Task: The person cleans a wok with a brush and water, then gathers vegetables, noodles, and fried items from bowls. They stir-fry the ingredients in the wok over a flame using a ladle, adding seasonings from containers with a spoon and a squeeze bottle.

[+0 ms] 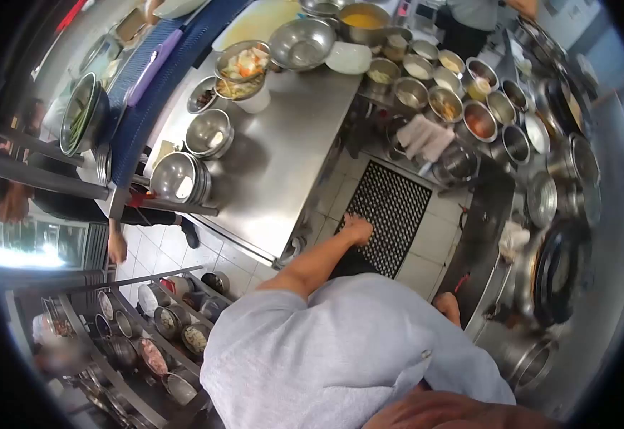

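Observation:
My left hand [358, 230] hangs in front of my body, above a black perforated floor mat [395, 211]. Its fingers look curled in, and nothing shows in them. Close to my right side is my right hand [448, 307], beside the dark front edge of the cooking counter [480, 247]. My shirt hides part of that hand, so its fingers do not show clearly. Neither hand visibly touches a bowl or a tool.
To the left is a steel table [283, 157] with stacked metal bowls [177, 180] and a bowl of cut vegetables [244, 64]. Several ingredient pots [446, 104] stand ahead. A black wok [562, 272] is at right. Another person's hand [116, 247] shows beyond the table, near shelves [86, 336].

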A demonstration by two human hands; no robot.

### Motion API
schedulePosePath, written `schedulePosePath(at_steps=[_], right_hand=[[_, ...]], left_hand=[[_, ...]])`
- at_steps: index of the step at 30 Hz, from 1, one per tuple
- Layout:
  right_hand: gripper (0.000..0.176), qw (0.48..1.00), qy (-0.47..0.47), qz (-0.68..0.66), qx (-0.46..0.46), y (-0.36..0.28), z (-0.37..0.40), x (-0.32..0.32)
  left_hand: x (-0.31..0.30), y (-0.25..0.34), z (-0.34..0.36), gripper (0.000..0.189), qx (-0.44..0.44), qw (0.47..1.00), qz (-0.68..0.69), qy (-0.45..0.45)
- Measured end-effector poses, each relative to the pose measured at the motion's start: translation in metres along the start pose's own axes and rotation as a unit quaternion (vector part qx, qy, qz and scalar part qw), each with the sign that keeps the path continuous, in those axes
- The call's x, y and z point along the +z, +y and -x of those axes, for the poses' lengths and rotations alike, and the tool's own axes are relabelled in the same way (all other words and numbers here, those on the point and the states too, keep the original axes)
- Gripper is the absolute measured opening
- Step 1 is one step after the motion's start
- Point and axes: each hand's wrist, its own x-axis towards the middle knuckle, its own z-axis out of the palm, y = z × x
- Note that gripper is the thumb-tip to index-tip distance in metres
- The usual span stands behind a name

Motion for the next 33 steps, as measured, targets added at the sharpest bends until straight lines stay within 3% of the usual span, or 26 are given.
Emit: schedulePosePath(at_steps=[1,2,3,4,5,6,8,12,14,15,17,18,19,20,21,22,23,24,25,26,28,29,31,33], right_hand=[[0.053,0.928,0.068,-0.367,-0.02,0.005,-0.028,0.0],[0.054,0.72,0.121,-0.683,-0.035,0.009,-0.048,0.002],[0.054,0.721,0.119,-0.681,-0.038,0.006,-0.058,-0.011],[0.053,0.835,0.203,-0.51,-0.026,0.002,-0.068,-0.026],[0.053,0.907,0.279,-0.315,-0.014,-0.003,-0.079,-0.045],[0.053,0.907,0.279,-0.315,-0.018,-0.013,-0.087,-0.069],[0.07,0.889,0.213,-0.401,-0.066,-0.034,-0.11,-0.119],[0.083,0.773,0.289,-0.534,-0.183,-0.064,-0.224,-0.22],[0.085,0.777,0.351,-0.503,-0.141,-0.095,-0.197,-0.305],[0.085,0.777,0.34,-0.504,-0.162,-0.103,-0.221,-0.336],[0.068,0.803,0.394,-0.385,-0.227,-0.115,-0.268,-0.372],[0.068,0.804,0.385,-0.387,-0.238,-0.121,-0.272,-0.385],[0.058,0.866,0.281,-0.288,-0.298,-0.123,-0.275,-0.397],[0.051,0.903,0.176,-0.182,-0.348,-0.122,-0.271,-0.413],[0.045,0.905,0.117,-0.218,-0.347,-0.119,-0.225,-0.423],[0.045,0.852,0.09,-0.304,-0.417,-0.109,-0.179,-0.424],[0.048,0.779,-0.012,-0.418,-0.467,-0.105,-0.208,-0.399],[0.063,0.717,-0.195,-0.494,-0.452,-0.094,-0.152,-0.413],[0.058,0.602,-0.288,-0.606,-0.434,-0.09,-0.168,-0.396],[0.052,0.537,-0.252,-0.712,-0.374,-0.104,-0.186,-0.383],[0.042,0.347,-0.227,-0.866,-0.279,-0.122,-0.23,-0.363],[0.035,0.393,-0.034,-0.865,-0.311,-0.134,-0.266,-0.348],[0.036,0.393,-0.034,-0.863,-0.317,-0.138,-0.267,-0.36],[0.039,0.412,-0.028,-0.854,-0.315,-0.138,-0.267,-0.371]], left_hand=[[0.012,-0.016,-0.014,0.042,0.04,0.994,0.106,-0.001],[0.004,-0.018,-0.001,0.036,0.065,0.944,0.316,0.072],[0.006,-0.027,0.0,0.036,0.062,0.943,0.317,0.074],[0.009,-0.035,0.001,0.038,-0.002,0.979,0.192,0.061],[0.011,-0.044,0.0,0.04,-0.065,0.995,0.062,0.048],[0.016,-0.053,-0.007,0.04,-0.069,0.994,0.062,0.05],[0.028,-0.067,-0.026,0.042,-0.07,0.974,0.208,0.047],[0.018,-0.077,-0.04,0.045,-0.076,0.974,0.21,0.048],[-0.013,-0.061,-0.033,0.043,-0.095,0.972,0.209,0.054],[-0.029,-0.051,-0.032,0.043,-0.117,0.969,0.208,0.06],[-0.049,-0.021,-0.039,0.037,-0.118,0.943,0.286,0.124],[-0.055,-0.014,-0.057,0.035,-0.103,0.927,0.327,0.153],[-0.061,-0.005,-0.076,0.034,-0.085,0.908,0.368,0.181],[-0.075,0.005,-0.096,0.034,-0.095,0.876,0.413,0.231],[-0.086,0.02,-0.116,0.035,-0.101,0.838,0.458,0.277],[-0.098,0.032,-0.144,0.035,-0.118,0.761,0.576,0.274],[-0.111,0.045,-0.173,0.035,-0.13,0.668,0.683,0.266],[-0.118,0.062,-0.198,0.036,-0.108,0.535,0.812,0.206],[-0.127,0.077,-0.222,0.037,-0.08,0.385,0.909,0.138],[-0.131,0.097,-0.237,0.037,-0.077,0.382,0.911,0.135],[-0.134,0.138,-0.255,0.045,-0.009,0.276,0.955,0.11],[-0.143,0.15,-0.258,0.05,0.028,0.222,0.97,0.099],[-0.161,0.159,-0.232,0.055,0.023,0.247,0.955,0.161],[-0.166,0.163,-0.224,0.049,0.118,0.18,0.971,0.104]])
